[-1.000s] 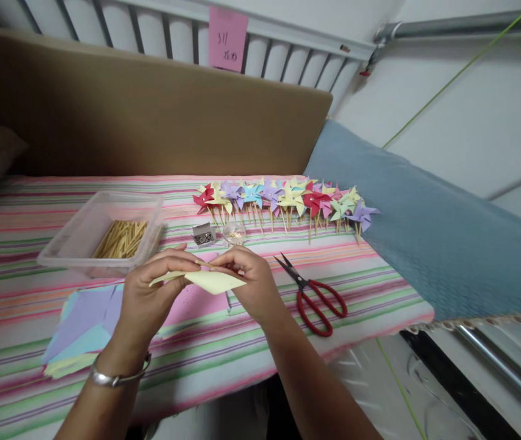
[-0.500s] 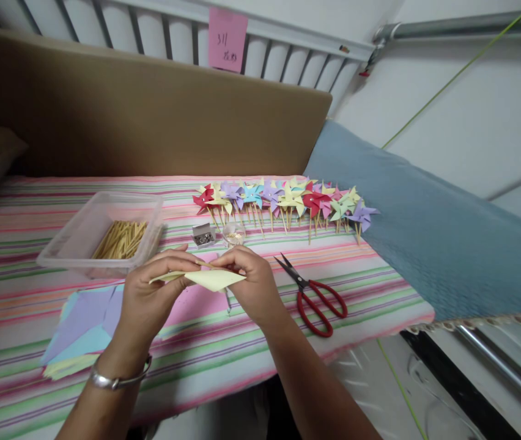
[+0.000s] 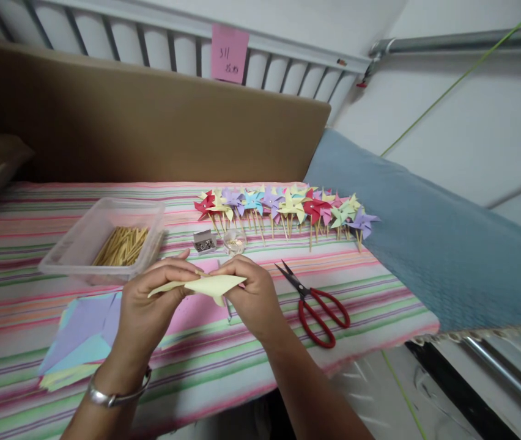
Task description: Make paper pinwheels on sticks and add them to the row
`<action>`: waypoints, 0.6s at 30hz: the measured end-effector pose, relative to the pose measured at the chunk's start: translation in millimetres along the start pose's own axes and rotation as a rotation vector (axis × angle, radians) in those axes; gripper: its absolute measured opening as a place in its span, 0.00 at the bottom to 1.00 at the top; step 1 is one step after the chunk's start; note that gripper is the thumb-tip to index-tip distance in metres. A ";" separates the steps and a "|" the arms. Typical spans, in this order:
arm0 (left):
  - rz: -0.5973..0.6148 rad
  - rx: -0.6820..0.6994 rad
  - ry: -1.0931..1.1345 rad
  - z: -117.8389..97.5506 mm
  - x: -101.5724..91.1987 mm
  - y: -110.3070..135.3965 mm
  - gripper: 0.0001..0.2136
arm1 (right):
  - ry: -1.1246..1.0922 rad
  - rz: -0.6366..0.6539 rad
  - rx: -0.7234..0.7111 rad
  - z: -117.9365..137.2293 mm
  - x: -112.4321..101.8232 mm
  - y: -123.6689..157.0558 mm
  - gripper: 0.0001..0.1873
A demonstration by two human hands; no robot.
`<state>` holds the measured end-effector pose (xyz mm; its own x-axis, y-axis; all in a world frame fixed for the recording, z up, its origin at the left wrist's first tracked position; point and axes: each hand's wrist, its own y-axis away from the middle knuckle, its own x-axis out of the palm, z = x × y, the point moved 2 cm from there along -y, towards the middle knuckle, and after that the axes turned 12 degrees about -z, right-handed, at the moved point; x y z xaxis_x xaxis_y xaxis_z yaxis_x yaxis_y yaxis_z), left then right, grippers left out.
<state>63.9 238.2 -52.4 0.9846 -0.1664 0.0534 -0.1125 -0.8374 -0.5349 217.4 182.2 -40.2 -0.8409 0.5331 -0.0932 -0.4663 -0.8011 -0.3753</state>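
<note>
A pale yellow paper pinwheel [image 3: 214,285] is held up between my two hands over the table. My left hand [image 3: 153,290] pinches its left side, thumb below and fingers above. On the other side, my right hand [image 3: 251,293] is closed on the pinwheel's right part. A bit of wooden stick [image 3: 202,274] shows behind the paper, between the fingertips; most of it is hidden. Beneath the hands lies a pink sheet [image 3: 196,315]. Just beyond them stand a small box of metal pins [image 3: 204,243] and a round clear container [image 3: 235,241] with small bits inside.
Red-handled scissors [image 3: 315,305] lie right of my hands. Finished pinwheels [image 3: 288,208] crowd the table's back right. A clear plastic bin [image 3: 77,244] of wooden sticks [image 3: 123,246] stands left, with coloured paper sheets [image 3: 81,327] nearer me. A cardboard panel [image 3: 150,128] rises behind.
The pinwheel has tilted in my hands, and a lower blade now shows under it. Both hands keep their hold. The whole view has shifted slightly.
</note>
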 end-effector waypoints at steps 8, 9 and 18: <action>0.016 0.018 -0.030 -0.4 -2.1 -1.9 0.04 | -0.147 0.000 0.141 -1.5 3.3 0.0 0.03; 0.019 0.021 -0.029 -0.9 -2.0 -2.3 0.04 | -0.158 -0.001 0.158 -2.4 4.0 0.2 0.02; 0.003 0.015 -0.014 -2.8 -1.2 -3.2 0.05 | -0.181 0.015 0.231 -1.1 6.8 1.7 0.04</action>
<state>62.7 239.7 -48.5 0.9861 -0.1613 0.0407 -0.1130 -0.8289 -0.5479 211.2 184.8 -42.5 -0.8738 0.4803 0.0766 -0.4863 -0.8603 -0.1530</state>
